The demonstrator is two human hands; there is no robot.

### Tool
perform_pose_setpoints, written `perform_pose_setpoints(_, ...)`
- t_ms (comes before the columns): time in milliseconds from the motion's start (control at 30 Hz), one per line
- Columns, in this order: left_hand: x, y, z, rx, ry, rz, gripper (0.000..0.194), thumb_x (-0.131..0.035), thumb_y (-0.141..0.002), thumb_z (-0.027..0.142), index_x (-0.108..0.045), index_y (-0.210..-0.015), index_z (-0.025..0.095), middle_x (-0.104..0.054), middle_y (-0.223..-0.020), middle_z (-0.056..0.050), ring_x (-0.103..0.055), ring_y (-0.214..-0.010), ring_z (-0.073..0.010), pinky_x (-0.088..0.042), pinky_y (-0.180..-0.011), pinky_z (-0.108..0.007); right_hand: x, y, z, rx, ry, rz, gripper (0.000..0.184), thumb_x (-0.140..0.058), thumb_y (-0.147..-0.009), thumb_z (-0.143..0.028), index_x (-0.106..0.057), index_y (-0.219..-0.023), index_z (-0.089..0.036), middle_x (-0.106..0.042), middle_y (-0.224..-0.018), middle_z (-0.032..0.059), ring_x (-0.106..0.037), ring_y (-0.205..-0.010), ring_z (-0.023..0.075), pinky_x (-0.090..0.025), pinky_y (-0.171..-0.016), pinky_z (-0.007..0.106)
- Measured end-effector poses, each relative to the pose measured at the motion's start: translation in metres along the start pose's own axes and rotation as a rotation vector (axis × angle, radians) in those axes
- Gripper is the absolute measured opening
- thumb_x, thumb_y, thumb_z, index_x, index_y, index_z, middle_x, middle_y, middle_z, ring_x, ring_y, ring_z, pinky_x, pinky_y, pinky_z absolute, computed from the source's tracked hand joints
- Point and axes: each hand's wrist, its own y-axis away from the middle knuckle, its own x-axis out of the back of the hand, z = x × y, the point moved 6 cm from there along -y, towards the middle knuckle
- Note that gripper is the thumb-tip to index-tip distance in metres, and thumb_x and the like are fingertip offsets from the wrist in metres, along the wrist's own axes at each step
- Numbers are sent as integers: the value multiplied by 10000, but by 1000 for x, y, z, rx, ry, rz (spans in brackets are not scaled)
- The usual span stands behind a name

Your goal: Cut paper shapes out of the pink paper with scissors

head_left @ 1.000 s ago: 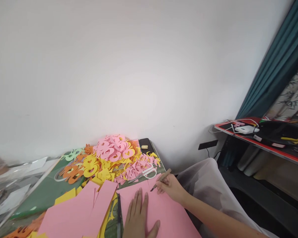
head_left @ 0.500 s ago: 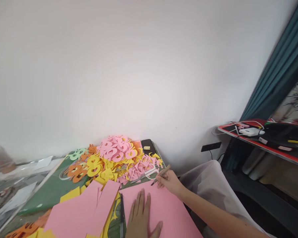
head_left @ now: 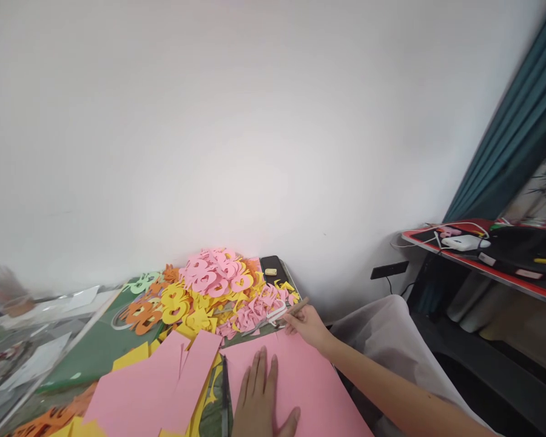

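Note:
My left hand (head_left: 260, 396) lies flat, fingers together and stretched out, on a large pink paper sheet (head_left: 309, 388) at the near edge of the table. My right hand (head_left: 308, 325) is closed on a brown pencil (head_left: 295, 308) at the sheet's far edge, its tip pointing left toward white-handled scissors (head_left: 273, 315). Behind them is a heap of cut-out paper numbers (head_left: 209, 285) in pink, yellow and orange.
More pink sheets (head_left: 150, 388) and yellow scraps overlap at the left on a green cutting mat (head_left: 95, 352). A black phone (head_left: 272, 267) lies by the wall. A red-edged desk (head_left: 491, 261) with cables and devices stands at the right, beside teal curtains (head_left: 514, 139).
My right hand has moved the pencil away from me, from the pink sheet up to its far edge by the scissors. The left hand has stayed flat on the sheet.

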Motion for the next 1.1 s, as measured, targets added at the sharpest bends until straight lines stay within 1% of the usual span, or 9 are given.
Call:
perform_pose_setpoints(100, -2, 1, -2, 2, -14, 34, 665, -363, -763, 530, -231, -1309, 174, -247, -1361, -109, -262, -1230, -283, -334, -948, -419, 4, 1, -2, -9, -25, -4, 437, -593, -581, -555, -555, -689, -133, -585, -526, 0, -599, -507, 158, -484, -525, 279)
perform_pose_setpoints(200, -2, 1, -1, -13, -37, 83, 633, -359, -786, 484, -185, -1319, 190, -254, -1362, -97, -275, -1227, -270, -345, -940, -411, 12, 13, -3, -34, -47, -21, 452, -602, -576, -559, -555, -700, -126, -600, -541, 12, -608, -504, 164, -481, -512, 278)
perform_pose_setpoints(333, 2, 2, 2, -19, -34, 148, 619, -372, -807, 387, -97, -1332, 206, -262, -1366, -68, -256, -1241, -245, -325, -958, -401, 20, 51, 4, -100, -55, -106, 422, -653, -551, -510, -533, -646, -117, -587, -482, 13, -581, -400, 158, -430, -387, 238)
perform_pose_setpoints(433, 6, 3, 3, -14, -14, 163, 620, -378, -810, 347, -77, -1334, 210, -251, -1374, -56, -224, -1253, -241, -315, -965, -404, 16, 86, 13, -191, -99, -229, 371, -667, -576, -442, -519, -669, -115, -597, -493, 17, -583, -399, 152, -423, -370, 217)
perform_pose_setpoints(533, 7, 3, 4, -10, -5, 154, 600, -368, -816, 326, -88, -1334, 209, -229, -1382, -56, -199, -1261, -240, -312, -969, -408, 13, 106, 16, -211, -121, -253, 329, -662, -599, -398, -498, -675, -123, -590, -491, 4, -582, -402, 143, -427, -373, 209)
perform_pose_setpoints(600, 7, 3, 3, -3, -2, 144, 588, -363, -817, 321, -105, -1333, 208, -225, -1383, -57, -188, -1263, -241, -310, -971, -414, 10, 108, 16, -197, -114, -252, 312, -658, -609, -382, -487, -672, -129, -579, -485, -9, -573, -398, 132, -434, -384, 211)
perform_pose_setpoints(867, 3, 1, 2, 6, -33, 56, 540, -327, -822, 349, -205, -1318, 174, -224, -1376, -101, -173, -1259, -255, -311, -967, -442, 5, 95, 13, -125, -83, -222, 300, -636, -624, -391, -469, -654, -144, -538, -455, -33, -521, -359, 108, -441, -391, 230)
perform_pose_setpoints(967, 2, 1, 2, 3, -45, 55, 540, -332, -818, 356, -220, -1313, 174, -231, -1372, -108, -182, -1255, -256, -321, -959, -444, 5, 95, 12, -88, -105, -208, 286, -628, -639, -386, -480, -663, -141, -537, -464, -32, -523, -376, 109, -453, -411, 241)
perform_pose_setpoints(1100, 3, 2, 2, -7, -65, 72, 535, -325, -822, 363, -219, -1313, 177, -237, -1370, -107, -179, -1256, -247, -323, -960, -436, 6, 91, 17, -98, -88, -200, 308, -629, -629, -413, -492, -660, -138, -544, -461, -24, -532, -374, 120, -449, -407, 247)
